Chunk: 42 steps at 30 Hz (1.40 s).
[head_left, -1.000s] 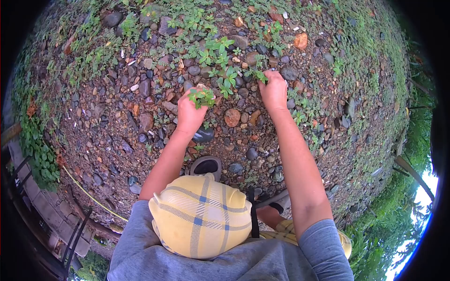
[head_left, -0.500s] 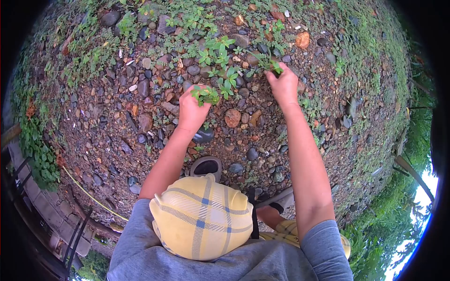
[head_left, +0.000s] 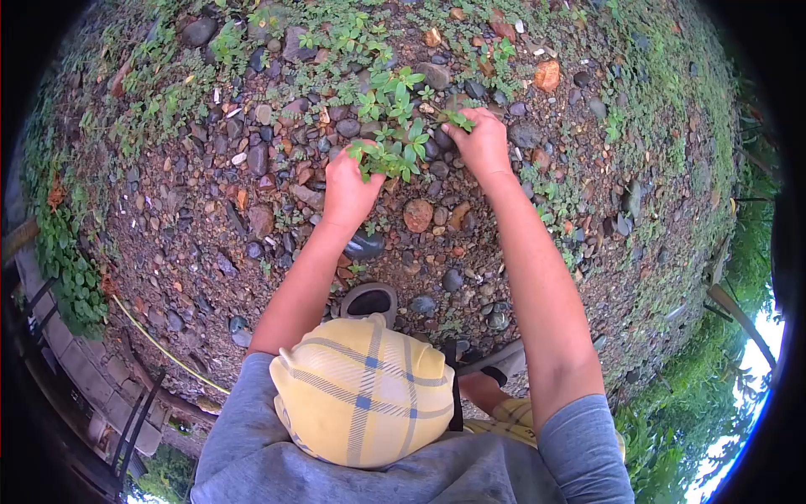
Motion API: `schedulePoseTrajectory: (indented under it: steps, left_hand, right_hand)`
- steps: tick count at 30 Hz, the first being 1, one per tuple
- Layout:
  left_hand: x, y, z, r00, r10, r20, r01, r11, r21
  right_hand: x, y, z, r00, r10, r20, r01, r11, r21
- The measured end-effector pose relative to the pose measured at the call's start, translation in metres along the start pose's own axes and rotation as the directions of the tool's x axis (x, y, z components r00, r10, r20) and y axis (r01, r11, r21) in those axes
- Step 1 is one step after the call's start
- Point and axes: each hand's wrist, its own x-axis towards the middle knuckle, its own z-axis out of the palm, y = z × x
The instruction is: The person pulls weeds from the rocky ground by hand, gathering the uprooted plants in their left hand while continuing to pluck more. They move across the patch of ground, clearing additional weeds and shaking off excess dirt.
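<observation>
My left hand is closed around a small bunch of weeds, its green leaves poking out past the thumb. To the right, my right hand pinches a green weed between thumb and fingers, just above the stones. Between the two hands a broad-leaved plant grows from the gravel, close beside the left bunch. The fingertips of both hands are partly hidden by leaves or by the hands themselves.
Pebbly soil with low green growth spreads all around. A reddish round stone and a dark stone lie nearer my body. My shoe is below them. A yellow hose-like line runs at lower left.
My right hand has moved left and slightly down, toward the broad-leaved plant, with the weed in it. My left hand has shifted slightly right, keeping its bunch.
</observation>
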Motion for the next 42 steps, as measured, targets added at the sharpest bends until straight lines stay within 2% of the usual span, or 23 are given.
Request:
schedulePoseTrajectory:
  steps: [2,5,6,8,9,11,14,18,20,21,22,23,25,26,28,29,37,40,42]
  left_hand:
    - [0.002,-0.001,0.000,1.000,-0.016,0.009,0.017,0.997,-0.072]
    - [0.003,-0.001,-0.001,1.000,-0.004,-0.015,0.004,1.000,-0.011]
    - [0.004,-0.003,0.001,0.999,0.021,-0.027,-0.022,1.000,-0.021]
    - [0.005,-0.010,0.005,0.996,0.071,-0.052,-0.073,0.997,-0.040]
    - [0.005,-0.008,0.005,0.998,0.048,-0.040,-0.049,0.999,-0.022]
    - [0.005,-0.004,0.002,1.000,0.000,-0.016,0.000,1.000,0.016]
    - [0.006,-0.008,0.004,1.000,0.013,0.004,-0.013,0.997,0.080]
    - [0.012,0.002,0.005,0.998,0.008,0.067,-0.015,0.994,0.104]
    - [0.017,0.001,0.009,0.994,0.029,0.103,-0.043,0.990,0.134]
    - [0.018,0.003,0.010,0.991,0.001,0.134,-0.027,0.981,0.190]
    - [0.021,0.005,0.011,0.986,-0.028,0.163,-0.013,0.969,0.246]
    - [0.022,0.008,0.012,0.980,-0.059,0.190,-0.001,0.954,0.300]
    - [0.026,0.024,0.011,0.977,-0.086,0.196,0.012,0.936,0.351]
    - [0.027,0.028,0.011,0.975,-0.102,0.199,0.019,0.925,0.378]
    - [0.028,0.020,0.015,0.985,-0.001,0.172,-0.063,0.927,0.370]
    - [0.029,0.016,0.017,0.987,0.049,0.156,-0.103,0.925,0.365]
    - [0.034,0.023,0.023,0.990,0.080,0.113,-0.113,0.939,0.325]
    - [0.034,0.023,0.025,0.990,0.094,0.104,-0.124,0.937,0.328]
    - [0.036,0.024,0.025,0.989,0.102,0.104,-0.131,0.933,0.334]
  right_hand:
    - [0.001,0.003,-0.002,0.999,-0.024,-0.032,0.025,0.999,0.028]
    - [0.002,-0.001,-0.010,0.979,0.203,0.028,-0.205,0.974,0.095]
    - [0.002,-0.001,-0.011,0.982,0.188,-0.023,-0.185,0.977,0.103]
    - [0.002,0.006,-0.012,0.961,0.275,-0.017,-0.263,0.934,0.240]
    - [0.003,0.011,-0.012,0.948,0.317,-0.009,-0.299,0.904,0.307]
    - [0.004,0.026,-0.009,0.935,0.352,-0.031,-0.295,0.826,0.480]
    - [-0.001,0.022,-0.019,0.910,0.414,-0.016,-0.298,0.681,0.669]
    - [0.000,0.000,-0.043,0.918,0.395,-0.041,-0.223,0.599,0.769]
    - [0.002,-0.016,-0.053,0.967,0.243,0.075,-0.248,0.837,0.488]
    - [0.002,-0.023,-0.053,0.972,0.181,0.152,-0.221,0.920,0.324]
    - [0.000,-0.029,-0.047,0.980,0.084,0.183,-0.126,0.965,0.232]
    - [0.001,-0.031,-0.040,0.975,-0.044,0.216,0.015,0.991,0.133]
    - [0.001,-0.036,-0.020,0.960,-0.164,0.229,0.179,0.983,-0.046]
    - [0.001,-0.039,-0.013,0.962,-0.129,0.242,0.160,0.981,-0.112]
    - [0.002,-0.047,-0.005,0.962,-0.060,0.265,0.126,0.962,-0.240]
    - [0.002,-0.048,-0.004,0.964,-0.058,0.258,0.124,0.961,-0.249]
    - [-0.005,-0.035,0.002,0.969,-0.147,0.196,0.203,0.930,-0.307]
    - [-0.002,-0.027,0.008,0.987,-0.069,0.143,0.100,0.971,-0.217]
    - [-0.001,-0.021,0.007,0.990,-0.119,0.074,0.129,0.980,-0.152]
